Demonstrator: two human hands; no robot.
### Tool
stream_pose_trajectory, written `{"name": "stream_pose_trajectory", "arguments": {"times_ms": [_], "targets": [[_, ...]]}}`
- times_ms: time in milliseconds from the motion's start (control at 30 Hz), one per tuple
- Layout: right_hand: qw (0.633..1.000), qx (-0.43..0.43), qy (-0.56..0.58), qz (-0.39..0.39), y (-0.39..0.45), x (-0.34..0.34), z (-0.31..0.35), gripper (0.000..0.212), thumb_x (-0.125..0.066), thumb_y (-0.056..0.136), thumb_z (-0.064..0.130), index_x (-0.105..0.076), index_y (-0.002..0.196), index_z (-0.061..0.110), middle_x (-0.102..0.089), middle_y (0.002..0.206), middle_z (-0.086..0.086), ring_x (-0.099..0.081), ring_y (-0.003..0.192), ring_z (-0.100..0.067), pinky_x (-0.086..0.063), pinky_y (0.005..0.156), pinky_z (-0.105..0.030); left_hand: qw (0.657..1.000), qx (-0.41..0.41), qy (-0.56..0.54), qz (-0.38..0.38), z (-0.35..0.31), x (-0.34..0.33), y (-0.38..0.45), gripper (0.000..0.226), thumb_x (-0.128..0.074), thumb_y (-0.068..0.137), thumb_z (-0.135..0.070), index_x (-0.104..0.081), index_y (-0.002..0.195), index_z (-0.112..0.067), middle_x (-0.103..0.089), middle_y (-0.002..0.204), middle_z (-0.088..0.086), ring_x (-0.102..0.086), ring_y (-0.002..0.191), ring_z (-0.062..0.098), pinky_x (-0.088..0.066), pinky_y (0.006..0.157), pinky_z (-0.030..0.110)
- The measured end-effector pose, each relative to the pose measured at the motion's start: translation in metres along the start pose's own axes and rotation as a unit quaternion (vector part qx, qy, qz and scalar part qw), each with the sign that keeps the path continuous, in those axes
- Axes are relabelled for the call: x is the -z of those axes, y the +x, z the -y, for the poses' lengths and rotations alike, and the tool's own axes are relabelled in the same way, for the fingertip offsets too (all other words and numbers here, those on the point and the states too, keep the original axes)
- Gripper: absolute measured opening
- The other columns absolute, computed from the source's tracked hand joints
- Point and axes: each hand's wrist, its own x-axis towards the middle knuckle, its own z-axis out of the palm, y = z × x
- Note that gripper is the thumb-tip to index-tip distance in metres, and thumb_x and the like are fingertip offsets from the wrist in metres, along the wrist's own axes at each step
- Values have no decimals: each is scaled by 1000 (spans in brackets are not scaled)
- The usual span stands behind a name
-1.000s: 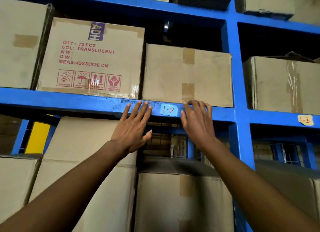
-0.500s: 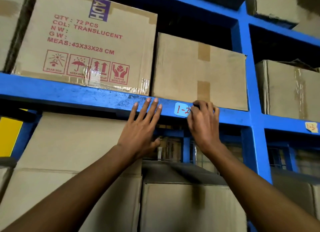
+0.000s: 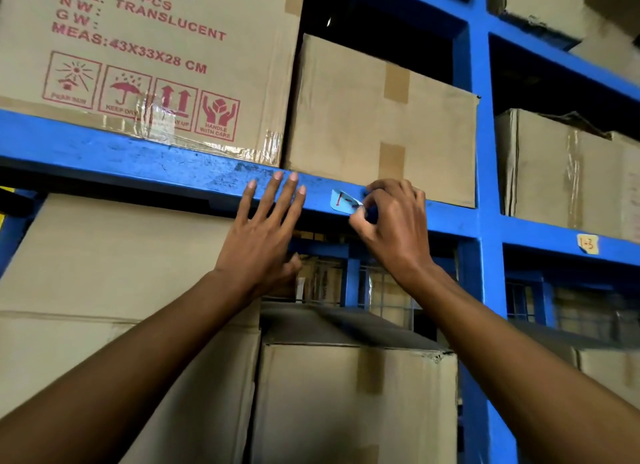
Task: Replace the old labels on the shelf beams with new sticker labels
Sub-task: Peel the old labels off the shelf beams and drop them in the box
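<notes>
On the blue beam (image 3: 173,166), right hand (image 3: 391,228) grip now peeling blue label (image 3: 341,200) half off, left hand (image 3: 259,235) still flat, released.

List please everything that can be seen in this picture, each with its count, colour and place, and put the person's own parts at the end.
beam: one, blue, crossing the picture under the upper boxes.
post: one, blue, upright, right of centre.
blue label: one, pale blue with red writing, on the beam, its right end peeled up.
yellow label: one, pale yellow, marked 1-3, on the lower right beam.
printed box: one, brown with red print, on the beam, upper left.
plain box: one, brown, right of the printed box.
other boxes: several, brown, below the beam and in the right bay.
left hand: flat, fingers spread on the beam.
right hand: pinching the blue label's right end.
</notes>
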Motion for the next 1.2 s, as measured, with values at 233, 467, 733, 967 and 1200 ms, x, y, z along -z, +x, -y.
{"name": "stream_pose_trajectory", "arguments": {"times_ms": [233,467,733,967,1200], "targets": [[993,-12,116,-18,-27,30,-7,15,-61,78,23,-64,82,8,-67,108,-8,-54,104,-24,-33,88,-34,996,50,-67,37,-39,17,-6,87,-53,82,-42,-10,149,-9,1,159,17,5,147,31,0,118,49],[989,-42,137,25,-98,61,-80,12,-60,86,25,-59,85,13,-65,95,-5,-54,92,-24,-34,78,-34,974,-14,-188,122,-154,17,-50,70,-44,90,-42,-17,148,-17,-7,160,10,-2,147,25,-1,119,40],[978,-116,93,147,-222,96,-195,13,-57,87,20,-68,83,15,-71,83,-9,-62,82,-31,-40,75,-37,953,-137,-169,209,-326,-4,-100,73,-39,89,-39,-10,150,-10,-2,159,14,4,147,32,8,117,49],[937,-240,134,216,-317,116,-246,16,-58,84,19,-71,89,10,-74,95,-12,-65,90,-30,-51,78,-42,959,-142,-5,243,-386,-18,-140,87,-58,75,-57,-37,141,-4,-31,150,20,-25,141,33,3,115,52],[818,-466,227,247,-459,111,-242,19,-55,83,8,-71,93,7,-74,95,-12,-66,89,-25,-53,80,-38,929,-169,-29,328,-435,-29,-236,86,-46,87,-51,-9,147,-1,0,156,21,4,145,32,6,117,52]]}}
